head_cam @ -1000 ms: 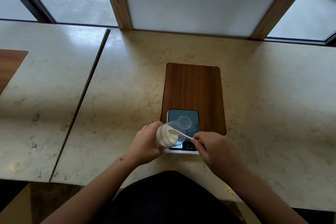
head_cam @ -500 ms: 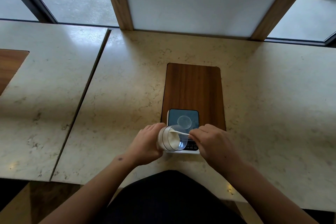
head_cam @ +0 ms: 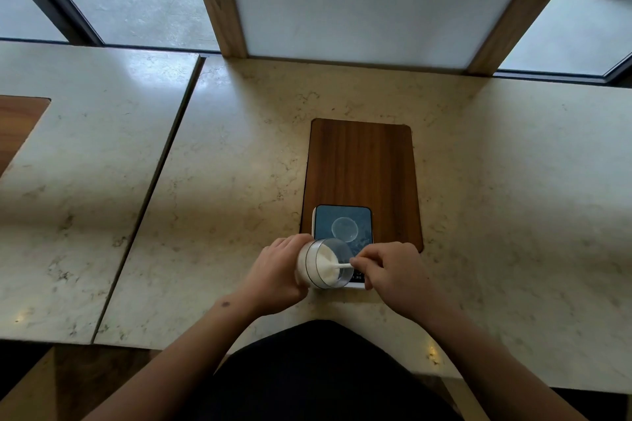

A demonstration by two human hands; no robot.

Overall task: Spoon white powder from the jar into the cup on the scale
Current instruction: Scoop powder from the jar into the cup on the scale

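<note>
Spoon (head_cam: 342, 265) in tilted jar (head_cam: 321, 263) — mid-scoop

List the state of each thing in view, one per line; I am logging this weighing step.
Jar: open, tipped on its side toward the scale, part full of white powder, held by the left hand.
Spoon: bowl down in the powder, handle pinched by the right hand.
Cup: upright on the scale, looks empty.
Scale: on, digits unreadable.

clear jar (head_cam: 321, 267) tilted, spoon (head_cam: 337, 267) in powder (head_cam: 326, 265); empty cup (head_cam: 344, 230) upright on scale (head_cam: 342, 220).
</note>
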